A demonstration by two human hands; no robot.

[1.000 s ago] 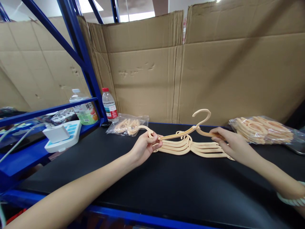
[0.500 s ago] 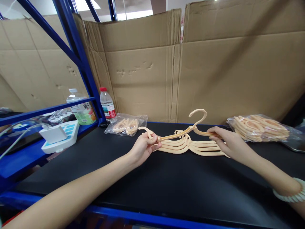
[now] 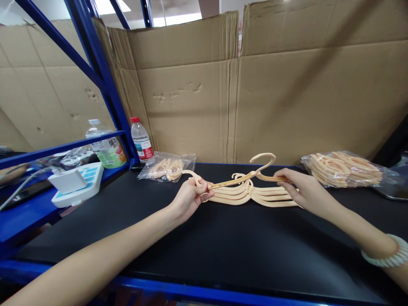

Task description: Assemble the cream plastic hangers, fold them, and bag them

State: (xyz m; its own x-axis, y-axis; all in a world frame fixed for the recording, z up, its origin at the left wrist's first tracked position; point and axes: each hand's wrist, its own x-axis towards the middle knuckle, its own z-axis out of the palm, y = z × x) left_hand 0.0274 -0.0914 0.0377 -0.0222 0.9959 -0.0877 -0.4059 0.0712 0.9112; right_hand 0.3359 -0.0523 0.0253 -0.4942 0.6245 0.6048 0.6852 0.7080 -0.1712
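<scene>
- Had cardboard (image 3: 181,110) up way past the fingers, black tabletop (image 3: 223,242) below
- Clamped left hand (image 3: 191,197) and right hand (image 3: 306,189) fingers on one peach hanger (image 3: 254,174)
- Saw more hangers (image 3: 250,192) beneath fingertips

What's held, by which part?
A hanger, by its two arm ends: left hand at one, right hand at the other. Left also holds a curved piece.

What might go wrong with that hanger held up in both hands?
The raised hanger might slip if the left hand or right hand loosens, perhaps landing on the row of hangers seen below it. Its end could also snag on that row, as the two overlap in this view. And the small curved piece at the left hand might drop.
</scene>
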